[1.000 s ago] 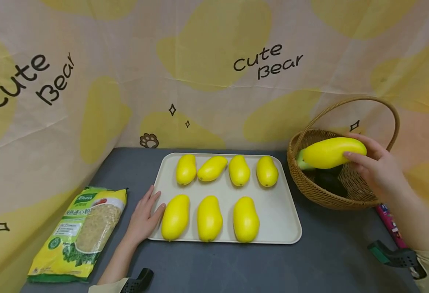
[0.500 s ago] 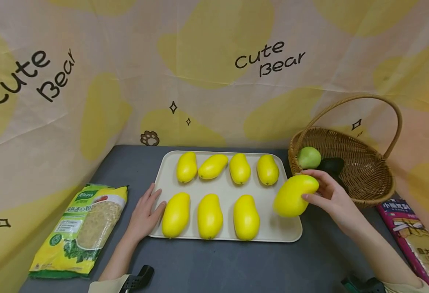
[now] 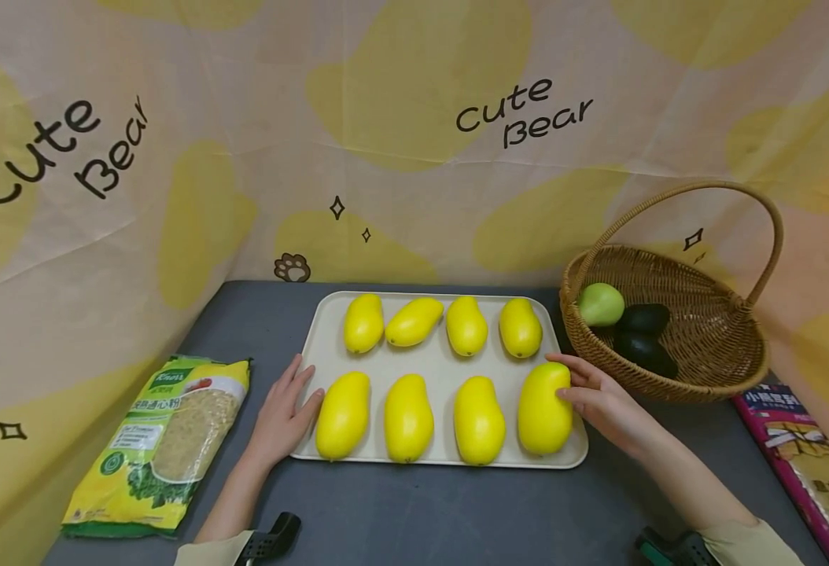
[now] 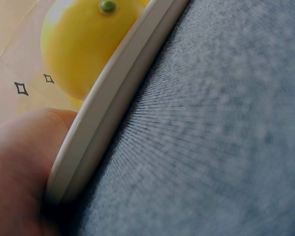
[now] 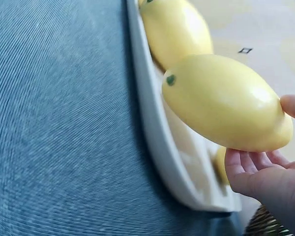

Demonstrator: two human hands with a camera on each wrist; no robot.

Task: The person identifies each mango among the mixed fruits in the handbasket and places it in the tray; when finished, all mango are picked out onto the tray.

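In the head view my right hand (image 3: 602,401) grips a yellow mango (image 3: 543,413) over the front right corner of a cream tray (image 3: 414,361). The right wrist view shows thumb and fingers on opposite sides of this mango (image 5: 226,103), which hangs slightly above the tray's floor. Four mangoes line the tray's back, among them the rightmost one (image 3: 520,328), and 3 more lie along the front, the nearest being this mango (image 3: 480,421). My left hand (image 3: 283,417) rests on the tray's left edge, its fingers fairly straight; the left wrist view shows it against the rim (image 4: 103,93).
A wicker basket (image 3: 712,338) stands at the back right, holding a light green fruit (image 3: 602,305) and dark green avocados (image 3: 644,355). A Knorr pasta bag (image 3: 160,448) lies at the left. At the far right lies a magenta-edged package (image 3: 804,464). Patterned cloth hangs behind.
My right hand has carried the mango from over the basket leftward and down to the tray's front right corner. The left hand has stayed at the tray's left edge.
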